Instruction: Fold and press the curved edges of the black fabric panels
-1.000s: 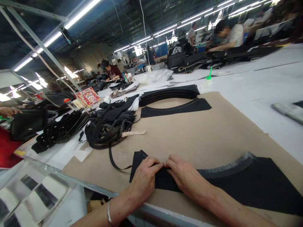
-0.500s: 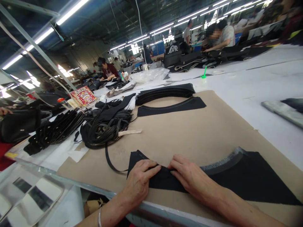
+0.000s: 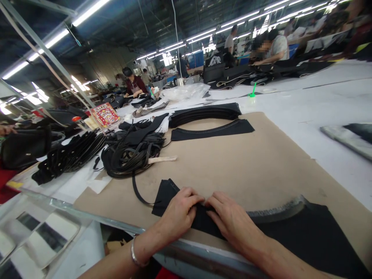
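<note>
A black fabric piece (image 3: 308, 232) with a curved, greyish upper edge lies on brown paper (image 3: 232, 162) at the table's near side. My left hand (image 3: 180, 213) pinches that curved edge, left of its middle. Close beside it, fingertips nearly meeting, my right hand (image 3: 232, 217) grips the same edge between thumb and fingers. The edge under the fingertips is hidden. From the left end of the piece, a thin black strip (image 3: 136, 190) runs up to a tangled bundle of black strips (image 3: 124, 159).
Stacked curved black pieces (image 3: 206, 113) lie beyond, with a single curved piece (image 3: 215, 131) before them. Fanned black pieces (image 3: 69, 155) sit at the left, near a red patterned box (image 3: 105, 114). A green-tipped bottle (image 3: 252, 91) stands farther back. Other people work behind.
Both hands have drawn closer together along the curved edge, my left hand shifting right. The fabric piece has turned slightly, its right part now nearer to me.
</note>
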